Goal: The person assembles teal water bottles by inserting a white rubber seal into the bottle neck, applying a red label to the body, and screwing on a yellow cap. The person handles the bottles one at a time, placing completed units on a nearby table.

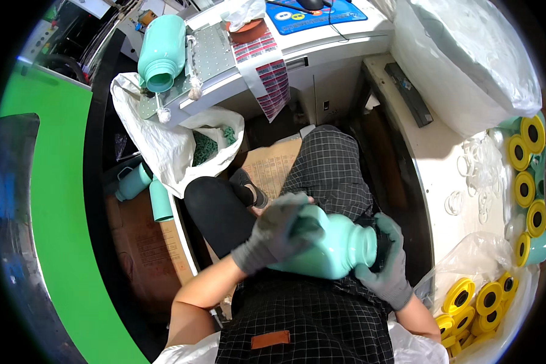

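A large teal plastic bottle [330, 246] lies on its side over my lap, its ribbed, uncapped neck toward the right. My right hand [387, 270], in a grey glove with a dark palm, curls round the neck end, with the thumb below and the fingers above the mouth. My left hand [283, 232], gloved the same way, is over the bottle's base end. Motion blurs its fingers, so I cannot make out how they are closed or whether anything is in them. A checked dark apron [309, 321] covers my lap beneath the bottle.
Another teal bottle [163, 51] lies on the perforated metal plate [211, 53] ahead. A white sack [155, 139] with green scraps hangs below it. Yellow ring-shaped lids [489, 297] fill a clear bag at right. White rings [483, 164] lie on the right-hand table [446, 209].
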Available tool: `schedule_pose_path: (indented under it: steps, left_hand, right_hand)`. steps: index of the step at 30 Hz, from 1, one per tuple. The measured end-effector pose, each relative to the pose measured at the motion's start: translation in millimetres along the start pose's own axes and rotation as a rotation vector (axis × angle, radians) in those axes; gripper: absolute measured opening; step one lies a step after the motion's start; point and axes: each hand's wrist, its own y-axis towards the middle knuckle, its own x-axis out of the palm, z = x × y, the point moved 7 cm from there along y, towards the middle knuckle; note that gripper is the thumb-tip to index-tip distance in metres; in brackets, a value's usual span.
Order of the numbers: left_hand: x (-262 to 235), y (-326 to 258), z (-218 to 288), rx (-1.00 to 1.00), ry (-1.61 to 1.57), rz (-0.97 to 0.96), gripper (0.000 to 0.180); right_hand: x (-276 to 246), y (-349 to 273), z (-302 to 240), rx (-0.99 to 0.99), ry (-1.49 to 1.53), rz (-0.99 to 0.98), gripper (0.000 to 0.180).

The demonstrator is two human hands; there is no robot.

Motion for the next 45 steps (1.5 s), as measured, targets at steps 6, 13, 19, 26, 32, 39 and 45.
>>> schedule_pose_path:
  steps: [6, 13, 19, 26, 32, 39, 45]
  left_hand:
    - [-37, 46, 11, 0.289, -0.061, 0.194, 0.038]
    - [-74, 141, -245, -0.548, -0.071, 0.664, 0.059]
    - [-49, 152, -254, -0.479, -0.122, 0.693, 0.066]
    - [-86, 108, -153, 0.026, 0.237, 0.870, 0.039]
    - [-88, 102, -145, -0.059, 0.050, 0.858, 0.025]
    - [-53, 54, -133, -0.122, -0.222, 1.077, 0.021]
    - [0, 68, -52, -0.441, -1.266, 0.336, 0.013]
  right_hand:
    - [0, -27, 53, 0.790, 0.731, -0.031, 0.058]
    - [-38, 3, 58, 0.278, 0.665, 0.442, 0.104]
    - [-26, 6, 57, 0.110, 0.214, 0.431, 0.119]
    - [-16, 8, 52, 0.075, 0.300, 0.410, 0.117]
    - [-8, -4, 54, 0.084, 0.337, 0.456, 0.109]
    - [8, -18, 57, 0.069, 0.282, 0.475, 0.108]
    - [13, -29, 66, 0.071, 0.155, 0.471, 0.119]
